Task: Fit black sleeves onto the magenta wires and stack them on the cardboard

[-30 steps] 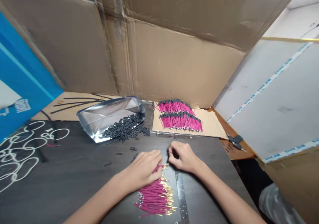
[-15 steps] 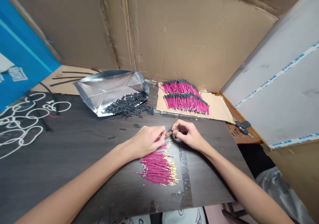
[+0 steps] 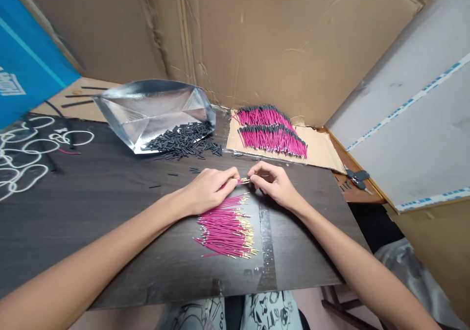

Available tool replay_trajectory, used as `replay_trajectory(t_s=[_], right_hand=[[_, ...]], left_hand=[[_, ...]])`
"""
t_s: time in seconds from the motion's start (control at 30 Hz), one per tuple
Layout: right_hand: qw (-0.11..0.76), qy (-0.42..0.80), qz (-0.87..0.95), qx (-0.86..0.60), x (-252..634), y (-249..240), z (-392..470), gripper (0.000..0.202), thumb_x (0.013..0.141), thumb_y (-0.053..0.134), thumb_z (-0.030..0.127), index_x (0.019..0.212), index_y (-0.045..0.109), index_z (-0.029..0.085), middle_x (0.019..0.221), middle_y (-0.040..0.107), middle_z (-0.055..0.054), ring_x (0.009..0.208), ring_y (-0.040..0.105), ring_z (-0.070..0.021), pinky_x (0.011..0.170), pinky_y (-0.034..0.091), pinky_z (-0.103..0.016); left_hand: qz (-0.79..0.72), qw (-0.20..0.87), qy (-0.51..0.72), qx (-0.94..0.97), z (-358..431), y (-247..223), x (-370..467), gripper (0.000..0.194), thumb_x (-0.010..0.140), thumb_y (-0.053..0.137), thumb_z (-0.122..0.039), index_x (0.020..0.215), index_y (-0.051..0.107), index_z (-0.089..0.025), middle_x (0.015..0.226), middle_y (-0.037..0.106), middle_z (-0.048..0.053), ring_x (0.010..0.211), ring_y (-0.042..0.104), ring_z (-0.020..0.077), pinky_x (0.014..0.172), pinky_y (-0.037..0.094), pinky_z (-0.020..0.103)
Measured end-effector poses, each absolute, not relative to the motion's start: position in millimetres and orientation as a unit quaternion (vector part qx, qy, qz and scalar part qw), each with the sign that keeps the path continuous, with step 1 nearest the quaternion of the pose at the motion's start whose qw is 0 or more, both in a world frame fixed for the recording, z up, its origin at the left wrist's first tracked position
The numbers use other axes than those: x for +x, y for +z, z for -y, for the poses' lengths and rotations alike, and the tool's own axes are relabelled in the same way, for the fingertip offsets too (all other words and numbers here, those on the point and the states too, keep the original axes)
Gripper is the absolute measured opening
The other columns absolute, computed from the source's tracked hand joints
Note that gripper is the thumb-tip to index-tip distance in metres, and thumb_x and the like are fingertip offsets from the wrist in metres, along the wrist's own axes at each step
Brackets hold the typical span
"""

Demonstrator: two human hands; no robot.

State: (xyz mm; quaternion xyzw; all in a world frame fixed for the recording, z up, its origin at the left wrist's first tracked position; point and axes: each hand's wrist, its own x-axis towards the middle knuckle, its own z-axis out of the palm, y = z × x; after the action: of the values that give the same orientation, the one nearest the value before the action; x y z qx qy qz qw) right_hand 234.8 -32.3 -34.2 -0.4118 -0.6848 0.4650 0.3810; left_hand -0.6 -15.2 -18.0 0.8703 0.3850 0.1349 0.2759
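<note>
Several pink wires with gold tips (image 3: 243, 180) are pinched in my left hand (image 3: 211, 189), their gold ends pointing right. My right hand (image 3: 273, 183) is curled just beside those tips, thumb and forefinger close together; whatever it holds is too small to make out. Below my left hand lies a pile of pink wires (image 3: 223, 229), gold ends to the right. Behind my hands, two rows of pink wires with black ends (image 3: 273, 139) rest on a cardboard sheet (image 3: 323, 149). An open silver bag (image 3: 147, 119) has short black tubes (image 3: 183, 139) spilling from its mouth.
White looped cords (image 3: 31, 149) lie at the left of the dark table (image 3: 110, 251). A few loose black tubes (image 3: 194, 170) are behind my left hand. Cutters (image 3: 359, 177) sit on a wooden surface at the right. Cardboard walls (image 3: 257, 41) stand at the back.
The camera view has shifted, so the table and bag appear higher. The wires in my left hand now lie more level, and my right hand remains beside their gold tips.
</note>
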Motion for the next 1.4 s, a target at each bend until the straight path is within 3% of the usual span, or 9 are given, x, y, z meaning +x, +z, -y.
replay_trajectory(t_s=[0.3,0.5,0.77,0.87,0.97,1.03,1.2,1.3,1.4], right_hand=[[0.351,0.537,0.65,-0.407,237.0,-36.5,25.6,0.034,0.084,0.076,0.046,0.094,0.063,0.016,0.072,0.063,0.001,0.057,0.05,-0.0064,0.048,0.035,-0.019],[0.326,0.545,0.664,-0.395,240.6,-34.5,21.7,0.035,0.079,0.081,0.044,0.086,0.063,0.014,0.075,0.06,0.001,0.066,0.05,-0.0062,0.064,0.041,-0.021],[0.363,0.502,0.667,-0.414,243.0,-29.9,26.9,0.03,0.088,0.069,0.044,0.1,0.065,0.016,0.079,0.062,0.001,0.063,0.051,-0.0065,0.062,0.04,-0.022],[0.279,0.447,0.735,-0.426,256.0,-19.5,29.1,0.022,0.091,0.065,0.036,0.098,0.068,0.016,0.082,0.065,-0.001,0.068,0.052,-0.0075,0.066,0.04,-0.022],[0.138,0.434,0.799,-0.392,269.5,-6.8,31.2,0.019,0.084,0.072,0.028,0.099,0.072,0.016,0.092,0.069,-0.002,0.075,0.053,-0.0089,0.069,0.04,-0.023],[0.105,0.413,0.819,-0.384,273.8,-2.3,31.8,0.019,0.081,0.075,0.027,0.096,0.073,0.017,0.095,0.069,-0.003,0.078,0.053,-0.0098,0.071,0.041,-0.023],[0.136,0.388,0.825,-0.387,267.4,-10.7,32.6,0.01,0.085,0.072,0.028,0.085,0.071,0.018,0.084,0.066,0.0,0.072,0.05,-0.0101,0.066,0.038,-0.023],[0.241,0.359,0.788,-0.439,255.2,-25.1,32.4,0.012,0.09,0.065,0.03,0.089,0.066,0.018,0.085,0.066,-0.001,0.072,0.055,-0.0113,0.069,0.042,-0.024],[0.305,0.231,0.781,-0.494,239.5,-43.0,25.3,0.013,0.093,0.062,0.033,0.096,0.063,0.021,0.085,0.065,-0.002,0.074,0.057,-0.0138,0.072,0.042,-0.025]], left_hand=[[-0.379,0.265,0.152,0.874,16.7,-19.3,1.1,0.029,0.103,0.037,-0.039,0.099,0.059,-0.02,0.078,0.065,-0.002,0.065,0.053,0.0111,0.068,0.032,0.026],[-0.359,0.249,0.164,0.884,17.6,-21.0,-0.1,0.029,0.104,0.038,-0.039,0.095,0.058,-0.019,0.083,0.066,-0.001,0.07,0.055,0.0112,0.071,0.033,0.026],[-0.375,0.289,0.194,0.859,15.1,-20.2,-1.4,0.025,0.104,0.04,-0.036,0.1,0.058,-0.02,0.081,0.062,-0.003,0.068,0.051,0.0097,0.071,0.034,0.025],[-0.398,0.302,0.224,0.837,14.8,-19.6,-3.6,0.028,0.104,0.04,-0.04,0.099,0.058,-0.019,0.072,0.055,-0.005,0.065,0.047,0.0095,0.069,0.033,0.024],[-0.417,0.321,0.247,0.814,13.6,-19.5,-6.8,0.031,0.103,0.041,-0.044,0.096,0.057,-0.019,0.068,0.05,-0.006,0.062,0.043,0.0094,0.066,0.032,0.023],[-0.421,0.334,0.256,0.804,12.8,-19.4,-8.5,0.032,0.103,0.041,-0.046,0.095,0.056,-0.019,0.069,0.052,-0.006,0.063,0.042,0.0094,0.065,0.032,0.023],[-0.443,0.33,0.28,0.785,14.0,-15.7,-8.5,0.034,0.103,0.04,-0.049,0.096,0.056,-0.02,0.069,0.052,-0.005,0.065,0.045,0.0106,0.067,0.034,0.023],[-0.471,0.285,0.333,0.766,11.7,-11.7,-8.1,0.034,0.103,0.037,-0.049,0.098,0.056,-0.021,0.077,0.059,-0.002,0.07,0.053,0.013,0.069,0.038,0.023],[-0.476,0.258,0.356,0.761,-0.5,-10.4,-8.4,0.035,0.103,0.035,-0.049,0.096,0.057,-0.022,0.083,0.065,0.0,0.076,0.059,0.0146,0.073,0.042,0.024]])
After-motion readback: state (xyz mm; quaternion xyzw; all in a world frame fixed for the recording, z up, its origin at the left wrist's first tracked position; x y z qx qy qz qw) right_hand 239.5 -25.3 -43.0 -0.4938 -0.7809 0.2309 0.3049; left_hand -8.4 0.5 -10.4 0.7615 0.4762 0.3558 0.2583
